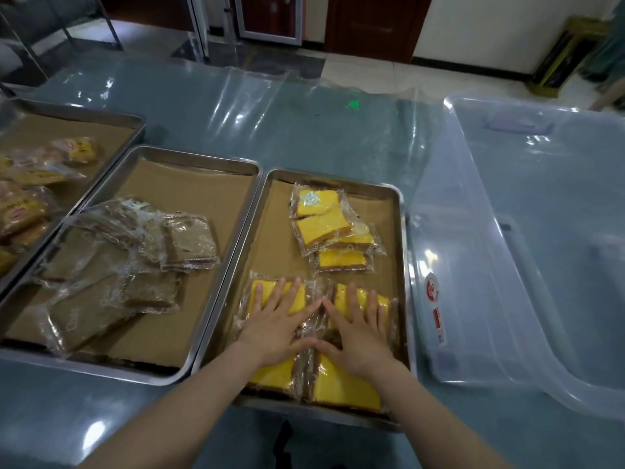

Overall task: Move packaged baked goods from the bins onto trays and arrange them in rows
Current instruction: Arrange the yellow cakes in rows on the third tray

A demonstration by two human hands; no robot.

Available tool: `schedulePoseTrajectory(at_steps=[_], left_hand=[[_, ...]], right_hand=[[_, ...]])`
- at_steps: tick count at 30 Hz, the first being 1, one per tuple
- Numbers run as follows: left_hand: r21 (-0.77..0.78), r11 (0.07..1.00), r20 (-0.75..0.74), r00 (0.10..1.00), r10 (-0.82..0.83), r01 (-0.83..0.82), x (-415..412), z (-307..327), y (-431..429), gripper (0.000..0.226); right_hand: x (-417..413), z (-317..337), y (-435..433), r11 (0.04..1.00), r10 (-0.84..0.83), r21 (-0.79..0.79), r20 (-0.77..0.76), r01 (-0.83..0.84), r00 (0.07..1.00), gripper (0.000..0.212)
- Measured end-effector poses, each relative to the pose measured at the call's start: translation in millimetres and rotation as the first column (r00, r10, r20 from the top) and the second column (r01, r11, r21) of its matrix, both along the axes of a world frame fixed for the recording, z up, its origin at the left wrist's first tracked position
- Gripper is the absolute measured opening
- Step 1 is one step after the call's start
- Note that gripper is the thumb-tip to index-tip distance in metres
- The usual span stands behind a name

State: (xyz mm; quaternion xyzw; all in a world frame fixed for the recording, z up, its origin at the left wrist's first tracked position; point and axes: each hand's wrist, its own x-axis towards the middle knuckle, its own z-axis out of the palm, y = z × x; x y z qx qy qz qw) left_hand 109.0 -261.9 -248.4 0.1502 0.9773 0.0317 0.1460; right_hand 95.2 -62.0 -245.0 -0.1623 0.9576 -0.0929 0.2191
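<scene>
A steel tray [404, 252] lined with brown paper holds yellow cake slices in clear wrappers. My left hand [280, 323] lies flat, fingers spread, on the near-left packets [263, 296]. Beside it, my right hand [355, 330] presses flat on the near-right packets [345, 387]. Neither hand grips anything. Further back on the same tray lies a loose cluster of yellow packets [324, 225]. The clear plastic bin [527, 252] to the right looks empty.
A middle tray [189, 157] carries brown cake packets [135, 252] in a loose heap. A third tray [67, 113] at the far left holds orange-labelled packets [30, 198]. The table [304, 123] has a glossy clear plastic cover.
</scene>
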Motion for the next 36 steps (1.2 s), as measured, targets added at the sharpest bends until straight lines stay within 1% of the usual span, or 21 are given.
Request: schedulePoseTrajectory(at_steps=[2,4,6,7,8,9,11,13,15,17,19,22,25,29,34,36], left_hand=[[0.011,0.999,0.016,0.999,-0.038,0.038,0.4,0.7,-1.9,0.072],[0.061,0.996,0.040,0.997,-0.067,0.064,-2.6,3.9,-5.3,0.071],[0.124,0.991,0.028,0.998,-0.050,0.047,-10.0,9.8,-8.5,0.069],[0.157,0.987,0.002,1.000,-0.021,0.021,-14.5,13.4,-9.3,0.066],[0.192,0.981,-0.031,0.999,0.017,-0.011,-19.7,16.7,-10.1,0.062],[0.225,0.974,-0.065,0.996,0.055,-0.039,-25.6,19.3,-10.6,0.058],[0.265,0.961,-0.126,0.986,0.109,-0.073,-40.3,22.7,-10.7,0.058],[0.293,0.952,-0.155,0.978,0.138,-0.087,-58.4,25.3,-9.6,0.064],[0.321,0.943,-0.156,0.977,0.146,-0.090,-78.8,27.2,-6.5,0.073],[0.338,0.939,-0.162,0.978,0.132,-0.071,-101.5,28.2,-1.4,0.077],[0.348,0.937,-0.171,0.980,0.102,-0.037,-124.5,27.5,5.4,0.076],[0.321,0.947,-0.125,0.991,0.037,0.005,-150.9,19.1,14.2,0.077],[0.321,0.946,-0.058,0.998,-0.026,0.044,-164.5,3.7,13.0,0.080],[0.346,0.934,-0.070,0.995,-0.070,0.090,-177.8,-8.1,5.3,0.081],[0.344,0.929,-0.068,0.990,-0.121,0.137,-184.2,-6.9,-5.8,0.084],[0.354,0.926,-0.064,0.991,-0.117,0.132,-181.8,-3.4,-14.9,0.079]], right_hand=[[-0.9,3.7,-1.4,0.999,-0.020,-0.024,0.031,0.021,0.999,0.086],[-5.2,11.4,-5.8,0.986,-0.110,-0.127,0.008,0.110,0.994,0.083],[-13.4,21.7,-12.3,0.932,-0.240,-0.303,-0.111,0.198,0.964,0.066],[-18.8,26.3,-15.7,0.910,-0.283,-0.357,-0.167,0.210,0.944,0.058],[-25.1,29.7,-19.2,0.905,-0.295,-0.373,-0.204,0.204,0.933,0.053],[-32.0,32.0,-22.4,0.911,-0.286,-0.364,-0.223,0.193,0.932,0.051],[-47.6,33.6,-26.9,0.928,-0.266,-0.325,-0.238,0.181,0.934,0.052],[-63.0,34.1,-29.8,0.939,-0.266,-0.287,-0.268,0.187,0.926,0.055],[-75.6,33.7,-30.9,0.945,-0.275,-0.263,-0.325,0.193,0.905,0.053],[-85.3,31.1,-30.6,0.944,-0.287,-0.262,-0.363,0.198,0.886,0.052],[-92.1,26.1,-30.1,0.942,-0.296,-0.267,-0.369,0.205,0.881,0.052],[-96.9,14.1,-31.4,0.934,-0.329,-0.266,-0.369,0.240,0.869,0.052],[-99.1,1.9,-34.2,0.938,-0.330,-0.225,-0.344,0.264,0.879,0.060],[-110.6,-4.9,-34.7,0.942,-0.326,-0.170,-0.281,0.288,0.903,0.063],[-121.6,-6.6,-32.6,0.943,-0.333,-0.102,-0.291,0.317,0.897,0.053],[-119.9,-7.2,-31.2,0.946,-0.325,-0.099,-0.300,0.310,0.897,0.051]])
